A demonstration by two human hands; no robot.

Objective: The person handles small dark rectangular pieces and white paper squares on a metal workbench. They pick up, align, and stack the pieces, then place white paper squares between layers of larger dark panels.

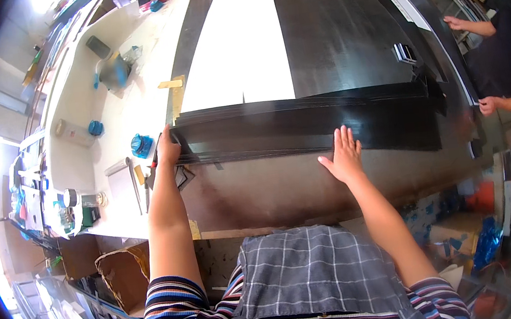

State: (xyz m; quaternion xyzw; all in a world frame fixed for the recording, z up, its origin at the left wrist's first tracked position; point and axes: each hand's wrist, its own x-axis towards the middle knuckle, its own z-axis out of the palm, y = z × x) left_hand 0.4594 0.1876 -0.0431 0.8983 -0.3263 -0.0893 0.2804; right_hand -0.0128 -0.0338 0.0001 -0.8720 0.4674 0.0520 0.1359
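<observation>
Hands [347, 160] on black strips [258, 132], white sheet [238, 47] beyond

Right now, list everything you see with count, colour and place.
Black strips: several, black, stacked across the table
Big sheet: one, white, beyond the strips
Table: one, dark brown, under the strips
Round blue items: at least two, blue, left
Small block: one, black and silver, table's right
Cardboard box: at least one, brown, lower left
Shiny plastic: one, blue, lower right
Other person: one, dark top, far right
Edge clutter: uncounted, mixed, both sides
Apron: one, grey check, bottom
Left hand: one, bare, at strips' left end
Right hand: one, bare, flat on the strips
</observation>
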